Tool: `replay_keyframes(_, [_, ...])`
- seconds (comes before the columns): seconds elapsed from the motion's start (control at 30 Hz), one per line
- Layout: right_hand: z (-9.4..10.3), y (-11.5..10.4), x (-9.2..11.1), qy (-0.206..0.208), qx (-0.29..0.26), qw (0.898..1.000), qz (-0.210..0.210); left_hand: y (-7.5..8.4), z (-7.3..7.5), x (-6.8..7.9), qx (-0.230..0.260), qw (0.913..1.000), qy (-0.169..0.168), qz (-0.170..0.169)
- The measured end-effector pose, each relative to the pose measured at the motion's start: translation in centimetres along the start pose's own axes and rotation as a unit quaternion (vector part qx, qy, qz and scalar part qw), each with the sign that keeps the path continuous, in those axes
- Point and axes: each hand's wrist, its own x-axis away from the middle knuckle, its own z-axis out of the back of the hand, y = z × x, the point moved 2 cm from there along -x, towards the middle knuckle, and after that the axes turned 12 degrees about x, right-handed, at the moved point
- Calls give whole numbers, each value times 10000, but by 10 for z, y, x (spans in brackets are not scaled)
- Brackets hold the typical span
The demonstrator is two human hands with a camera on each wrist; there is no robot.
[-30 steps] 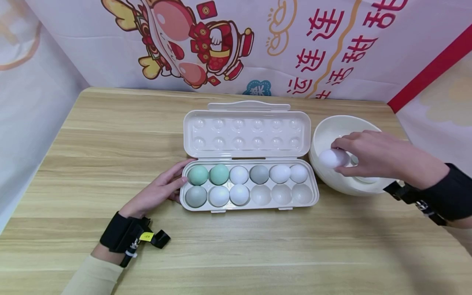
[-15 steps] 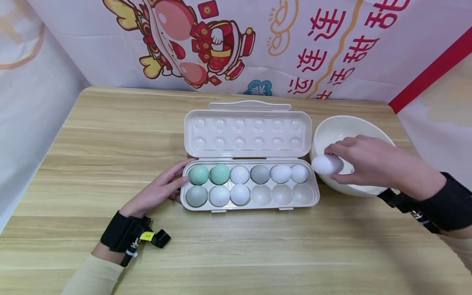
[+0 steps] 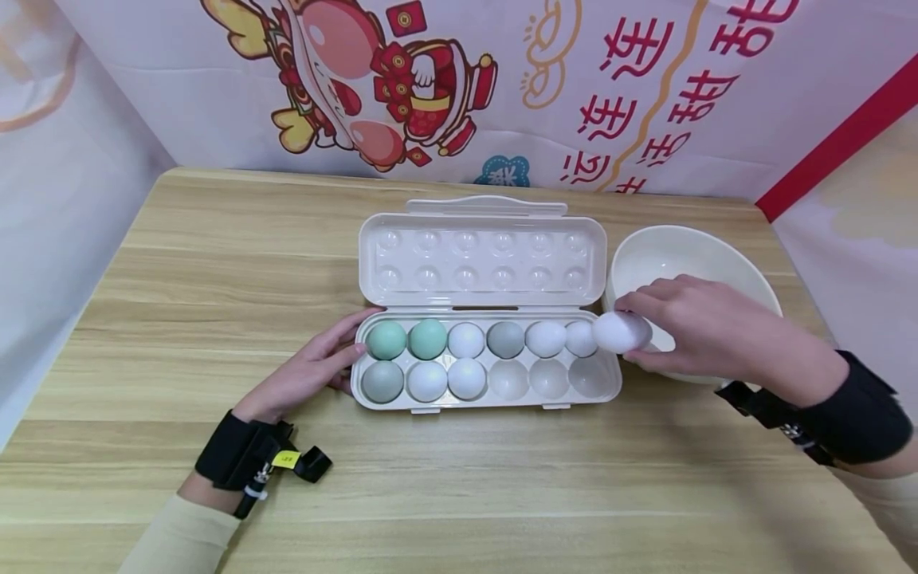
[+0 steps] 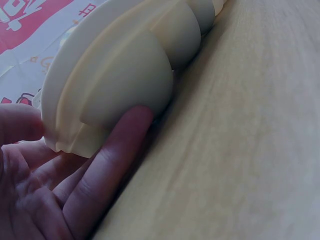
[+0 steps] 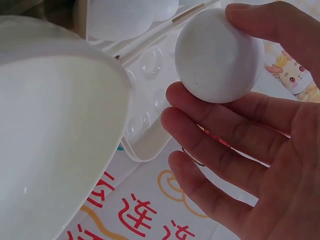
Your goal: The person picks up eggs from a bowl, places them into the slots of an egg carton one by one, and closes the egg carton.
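My right hand (image 3: 706,327) pinches a white egg (image 3: 621,332) between thumb and fingertips, above the right end of an open egg carton (image 3: 527,402). The right wrist view shows the egg (image 5: 217,55) between the thumb and the other fingers. At the carton's left end, my left hand (image 3: 311,367) holds the edge, thumb on the rim and fingers against the outer side, as the left wrist view of the carton (image 4: 130,75) shows. Green, grey and white eggs fill the back row; a grey egg (image 3: 382,382) and two white ones sit at the front left. Three front-right cups (image 3: 548,378) are bare.
A deep white bowl (image 3: 667,239) stands right of the carton, partly behind my right hand. The carton's lid (image 3: 482,259) lies folded back behind it. A printed cloth (image 3: 545,80) hangs beyond the far edge of the wooden table (image 3: 459,494).
My right hand has carried the white egg leftward and towards me, from over the bowl to over the carton's right end. The left hand stays on the carton.
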Motion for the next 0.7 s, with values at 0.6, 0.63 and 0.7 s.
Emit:
replay_keyframes(0.6, [-5,-27,-19,189,-105,9984,513,-2,2,0,-22,10000,24,28])
replay_keyframes(0.63, [-6,-29,-20,199,-103,9982,555,-2,1,0,-2,10000,12,4])
replay_keyframes(0.7, [-8,-33,-23,234,-104,9978,614,-2,1,-1,37,10000,-18,-31])
